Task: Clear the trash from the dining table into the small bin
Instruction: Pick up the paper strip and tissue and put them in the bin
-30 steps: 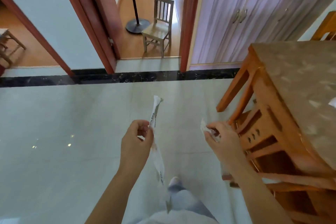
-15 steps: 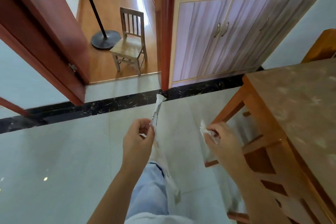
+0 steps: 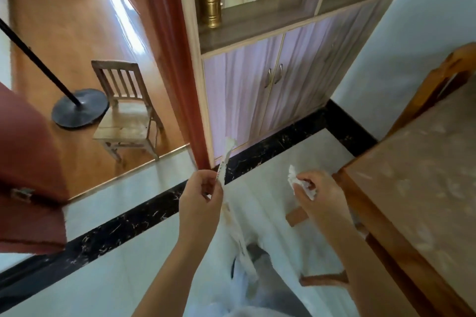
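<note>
Head view: the left hand (image 3: 199,203) pinches a long white wrapper (image 3: 224,162) between thumb and fingers. The wrapper's top end sticks up above the hand, and the rest trails down below it, thin and see-through against the floor. The right hand (image 3: 318,195) is closed around a crumpled white tissue (image 3: 296,183), part of which pokes out past the fingers. Both hands are held out in front of the body, near each other but apart, over the pale tiled floor (image 3: 116,260).

The table (image 3: 417,172) runs along the right edge, just beside the right hand. The part of its top that shows looks bare apart from its mottled pattern; the rest lies out of view, so I cannot tell whether more trash is left there.

No bin is in sight. Far ahead are a cabinet (image 3: 257,90), a red door frame (image 3: 177,72), and through the doorway on the left a small chair (image 3: 126,116) beside a black stand base (image 3: 79,107).

As I judge it, the pick-up is done for these two pieces and the carry is under way. What is left is finding the bin, dropping both pieces in, and perhaps another trip to the table.
</note>
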A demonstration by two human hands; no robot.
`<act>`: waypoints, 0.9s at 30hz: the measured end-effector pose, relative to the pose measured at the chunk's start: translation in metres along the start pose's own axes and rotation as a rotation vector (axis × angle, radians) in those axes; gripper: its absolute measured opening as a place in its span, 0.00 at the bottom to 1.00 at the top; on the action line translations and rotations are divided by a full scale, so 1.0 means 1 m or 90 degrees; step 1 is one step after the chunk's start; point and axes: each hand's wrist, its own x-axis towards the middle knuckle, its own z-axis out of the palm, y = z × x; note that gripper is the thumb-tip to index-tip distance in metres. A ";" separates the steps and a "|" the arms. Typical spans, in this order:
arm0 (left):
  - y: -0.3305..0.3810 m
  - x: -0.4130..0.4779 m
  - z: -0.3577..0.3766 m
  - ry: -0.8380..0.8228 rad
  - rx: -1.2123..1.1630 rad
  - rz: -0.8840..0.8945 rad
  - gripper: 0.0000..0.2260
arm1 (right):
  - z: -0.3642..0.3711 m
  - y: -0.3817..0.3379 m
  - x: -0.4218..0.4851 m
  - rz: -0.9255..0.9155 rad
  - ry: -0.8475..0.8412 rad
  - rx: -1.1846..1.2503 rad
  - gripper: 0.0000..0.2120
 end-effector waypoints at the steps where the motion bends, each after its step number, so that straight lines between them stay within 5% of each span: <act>1: 0.002 0.018 0.013 -0.018 0.003 -0.001 0.07 | -0.001 0.006 0.017 0.019 0.009 0.006 0.05; 21: 0.142 0.319 0.306 -0.342 -0.017 0.201 0.05 | -0.086 0.130 0.303 0.241 0.302 0.017 0.06; 27: 0.190 0.396 0.403 -0.440 -0.053 0.309 0.11 | -0.111 0.173 0.391 0.312 0.382 0.002 0.06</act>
